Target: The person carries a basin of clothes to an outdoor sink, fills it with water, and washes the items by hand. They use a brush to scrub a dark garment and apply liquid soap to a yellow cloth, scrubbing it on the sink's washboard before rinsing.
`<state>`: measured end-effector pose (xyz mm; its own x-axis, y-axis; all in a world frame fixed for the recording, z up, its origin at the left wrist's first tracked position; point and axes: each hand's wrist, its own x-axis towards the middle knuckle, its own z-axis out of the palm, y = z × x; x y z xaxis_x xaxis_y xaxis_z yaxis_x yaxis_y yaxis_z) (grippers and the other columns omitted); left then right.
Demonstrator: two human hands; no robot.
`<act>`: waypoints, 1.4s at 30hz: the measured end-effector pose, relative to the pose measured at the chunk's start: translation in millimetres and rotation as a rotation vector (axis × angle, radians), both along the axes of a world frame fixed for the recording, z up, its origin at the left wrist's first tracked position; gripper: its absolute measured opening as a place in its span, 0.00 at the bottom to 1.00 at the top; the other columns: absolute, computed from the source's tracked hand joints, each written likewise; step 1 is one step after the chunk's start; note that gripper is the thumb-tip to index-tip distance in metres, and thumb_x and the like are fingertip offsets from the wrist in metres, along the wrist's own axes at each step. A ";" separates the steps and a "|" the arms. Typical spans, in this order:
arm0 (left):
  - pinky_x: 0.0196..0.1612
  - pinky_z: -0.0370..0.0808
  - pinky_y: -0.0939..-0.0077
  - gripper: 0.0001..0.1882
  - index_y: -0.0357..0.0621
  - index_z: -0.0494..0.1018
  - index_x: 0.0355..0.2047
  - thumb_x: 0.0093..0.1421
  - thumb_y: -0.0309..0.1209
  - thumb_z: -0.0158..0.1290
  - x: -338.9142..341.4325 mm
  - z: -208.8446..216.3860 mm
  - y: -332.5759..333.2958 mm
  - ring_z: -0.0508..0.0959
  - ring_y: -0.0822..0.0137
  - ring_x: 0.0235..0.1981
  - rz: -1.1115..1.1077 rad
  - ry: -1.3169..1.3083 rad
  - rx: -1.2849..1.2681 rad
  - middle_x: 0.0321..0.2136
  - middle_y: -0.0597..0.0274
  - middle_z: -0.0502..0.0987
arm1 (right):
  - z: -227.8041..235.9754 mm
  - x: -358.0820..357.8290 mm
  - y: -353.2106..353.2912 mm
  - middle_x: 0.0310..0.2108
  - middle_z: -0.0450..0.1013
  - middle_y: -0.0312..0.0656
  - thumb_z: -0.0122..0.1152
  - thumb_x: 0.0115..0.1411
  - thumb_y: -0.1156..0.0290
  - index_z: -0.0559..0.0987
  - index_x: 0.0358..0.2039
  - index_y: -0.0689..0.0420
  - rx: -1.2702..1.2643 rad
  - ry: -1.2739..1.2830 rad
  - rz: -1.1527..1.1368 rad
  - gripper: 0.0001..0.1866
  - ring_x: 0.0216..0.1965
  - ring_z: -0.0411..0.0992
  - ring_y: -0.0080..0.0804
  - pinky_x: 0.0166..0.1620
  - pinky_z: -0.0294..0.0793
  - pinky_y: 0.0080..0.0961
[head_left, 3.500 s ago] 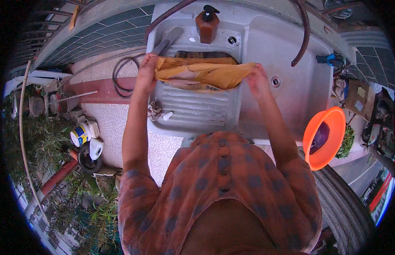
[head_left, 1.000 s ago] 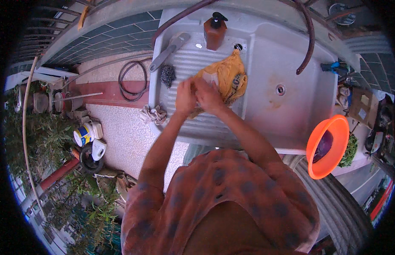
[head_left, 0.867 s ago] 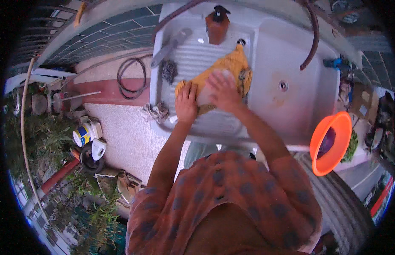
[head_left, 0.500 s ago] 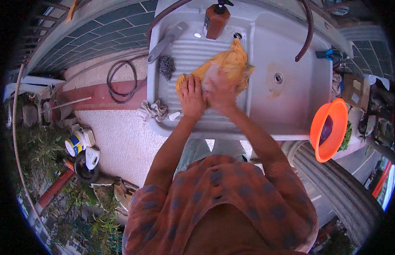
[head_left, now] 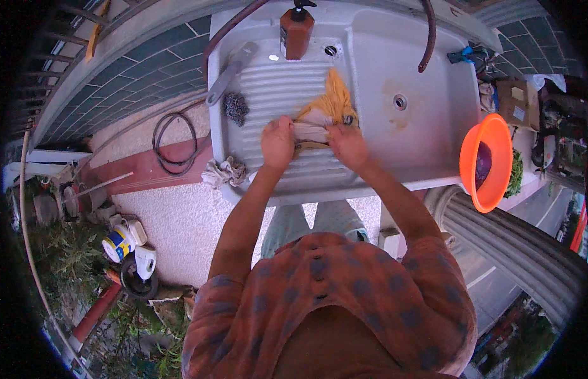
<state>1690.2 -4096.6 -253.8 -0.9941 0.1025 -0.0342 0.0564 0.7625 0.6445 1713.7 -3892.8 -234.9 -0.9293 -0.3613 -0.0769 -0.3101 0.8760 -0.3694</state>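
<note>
A yellow cloth (head_left: 335, 98) with a paler pinkish part lies on the ribbed washboard (head_left: 262, 82) on the left side of a grey sink. My left hand (head_left: 278, 144) is closed on the cloth's near left edge. At the right end of that edge my right hand (head_left: 348, 145) grips it too, so a pale strip is stretched between them. The far part of the cloth is bunched to a point on the ribs. Beyond my left hand sits a dark mesh scrubber (head_left: 234, 108), with a grey long-handled brush (head_left: 232, 74) above it.
A brown pump bottle (head_left: 297, 35) stands at the sink's back. The basin with a drain (head_left: 400, 102) lies right, below a hanging hose (head_left: 428, 38). An orange tub (head_left: 503, 164) is at the right corner, a crumpled pale rag (head_left: 224, 172) on the left rim.
My hands have gone from pressing on the spread cloth to gripping its near edge, apart from each other. The cloth is now more gathered. The whole view has shifted slightly.
</note>
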 end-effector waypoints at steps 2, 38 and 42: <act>0.35 0.68 0.61 0.07 0.43 0.64 0.32 0.58 0.32 0.43 -7.5 19.9 3.4 0.71 0.53 0.32 0.044 -0.077 0.293 0.29 0.55 0.71 | -8.9 0.8 -1.8 0.32 0.67 0.43 0.53 0.52 0.73 0.68 0.43 0.57 -0.329 -0.043 -0.133 0.17 0.33 0.67 0.38 0.37 0.65 0.27; 0.56 0.44 0.41 0.27 0.53 0.55 0.57 0.55 0.37 0.42 50.8 46.9 50.0 0.50 0.56 0.60 -0.188 -0.146 -0.567 0.60 0.66 0.50 | 28.4 33.5 -30.6 0.57 0.54 0.48 0.44 0.53 0.67 0.63 0.53 0.59 -0.009 -0.008 0.024 0.26 0.60 0.49 0.44 0.59 0.42 0.47; 0.55 0.45 0.40 0.28 0.51 0.52 0.58 0.56 0.36 0.40 -34.5 40.0 42.0 0.48 0.56 0.61 0.002 0.091 -0.595 0.60 0.63 0.49 | 33.6 -63.4 -52.6 0.57 0.54 0.48 0.42 0.54 0.68 0.62 0.53 0.59 0.083 0.131 -0.068 0.25 0.60 0.49 0.43 0.59 0.44 0.45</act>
